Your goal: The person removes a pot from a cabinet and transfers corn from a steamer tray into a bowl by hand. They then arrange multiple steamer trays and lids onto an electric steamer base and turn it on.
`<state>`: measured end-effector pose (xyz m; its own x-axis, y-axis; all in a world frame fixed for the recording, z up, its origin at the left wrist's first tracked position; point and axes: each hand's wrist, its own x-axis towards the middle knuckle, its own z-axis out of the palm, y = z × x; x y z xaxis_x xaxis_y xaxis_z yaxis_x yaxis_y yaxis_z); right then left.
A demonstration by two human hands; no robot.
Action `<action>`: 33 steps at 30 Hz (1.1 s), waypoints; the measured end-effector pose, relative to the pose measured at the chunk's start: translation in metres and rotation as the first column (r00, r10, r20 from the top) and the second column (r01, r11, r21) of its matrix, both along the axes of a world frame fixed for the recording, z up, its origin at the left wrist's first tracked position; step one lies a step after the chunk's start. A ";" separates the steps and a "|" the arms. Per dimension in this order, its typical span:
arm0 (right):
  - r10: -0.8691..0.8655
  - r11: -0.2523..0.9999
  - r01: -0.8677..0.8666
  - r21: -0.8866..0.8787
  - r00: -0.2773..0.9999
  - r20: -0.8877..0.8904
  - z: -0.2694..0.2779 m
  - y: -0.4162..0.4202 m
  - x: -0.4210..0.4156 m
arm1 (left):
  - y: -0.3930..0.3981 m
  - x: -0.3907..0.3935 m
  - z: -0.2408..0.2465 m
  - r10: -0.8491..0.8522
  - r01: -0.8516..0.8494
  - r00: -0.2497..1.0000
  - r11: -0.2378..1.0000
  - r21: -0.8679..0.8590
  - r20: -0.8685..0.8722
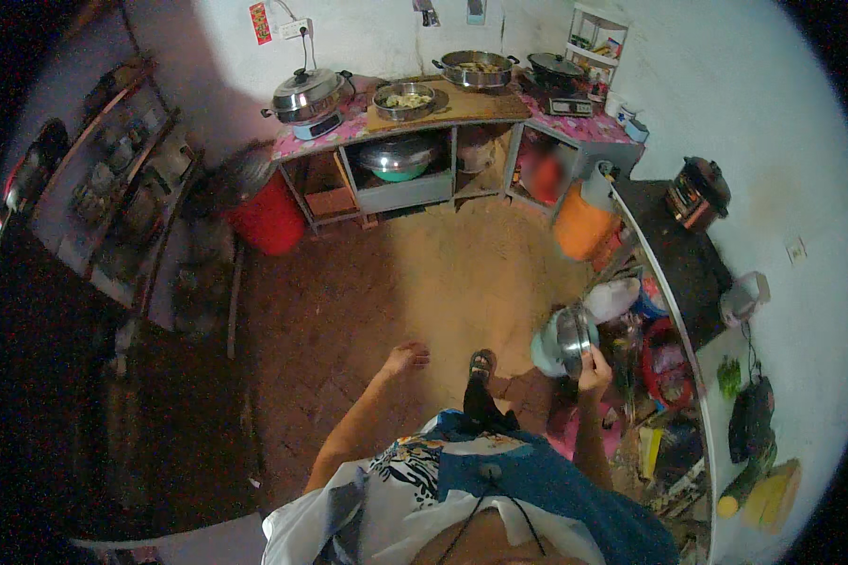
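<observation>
My right hand grips the edge of a round stainless-steel pan or lid, tilted on its side at my right. Behind it is a pale green round container; whether the two touch cannot be told. My left hand hangs over the floor with nothing in it, its fingers somewhat curled and apart. Across the room, a steel pan with food and a larger two-handled steel pan with food stand on a wooden board.
A lidded steel pot and a black lidded pan stand on the far counter. A red bucket is at its left, an orange bucket at its right. A long worktop curves along my right, with a red basket below.
</observation>
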<state>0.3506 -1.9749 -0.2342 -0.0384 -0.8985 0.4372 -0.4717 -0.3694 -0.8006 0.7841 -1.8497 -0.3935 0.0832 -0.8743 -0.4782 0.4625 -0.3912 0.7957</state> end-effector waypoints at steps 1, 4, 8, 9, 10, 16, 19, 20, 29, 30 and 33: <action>-0.006 0.999 0.005 0.038 1.000 0.007 0.012 -0.025 0.022 | -0.025 0.005 0.014 -0.008 0.008 0.998 1.000 -0.010 -0.063; -0.018 0.977 0.013 0.215 1.000 0.022 0.039 -0.107 0.073 | -0.086 0.005 0.067 -0.005 0.003 0.984 1.000 -0.009 -0.177; 0.186 0.964 -0.186 0.189 0.982 0.020 0.074 -0.218 0.156 | -0.147 0.057 0.073 0.248 -0.238 0.962 0.967 0.089 -0.119; 0.229 0.960 -0.219 0.172 0.973 -0.037 0.081 -0.241 0.171 | -0.155 0.061 0.075 0.331 -0.329 0.921 0.943 0.046 -0.204; 0.270 0.955 -0.254 0.154 0.958 -0.092 0.087 -0.267 0.190 | -0.166 0.067 0.082 0.405 -0.421 0.868 0.907 0.009 -0.288; 0.381 0.876 -0.468 -0.115 0.818 -0.430 0.079 -0.402 0.292 | -0.262 0.146 0.115 0.536 -0.495 0.775 0.844 0.205 -0.336; 0.366 0.893 -0.415 -0.173 0.894 -0.257 0.086 -0.447 0.350 | -0.316 0.198 0.124 0.494 -0.472 0.802 0.868 0.153 -0.335; 0.368 0.887 -0.422 -0.189 0.891 -0.265 0.083 -0.464 0.363 | -0.339 0.217 0.123 0.472 -0.448 0.833 0.882 0.149 -0.290; 0.331 0.878 -0.470 -0.092 0.734 -0.594 0.161 -0.567 0.475 | -0.570 0.350 0.161 -0.056 0.066 0.991 0.995 0.073 -0.122; 0.315 0.900 -0.433 -0.055 0.732 -0.604 0.159 -0.580 0.476 | -0.598 0.344 0.183 -0.098 0.100 0.994 0.993 0.063 -0.039; 0.352 0.900 -0.436 -0.006 0.735 -0.579 0.147 -0.626 0.488 | -0.673 0.353 0.160 -0.321 0.320 0.923 0.947 -0.040 -0.212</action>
<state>0.8385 -2.6010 -0.0874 0.5907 -0.7094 0.3845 -0.6009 -0.7047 -0.3772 1.1368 -2.5225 -0.2335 -0.3051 -0.8397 -0.4492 0.4713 -0.5430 0.6950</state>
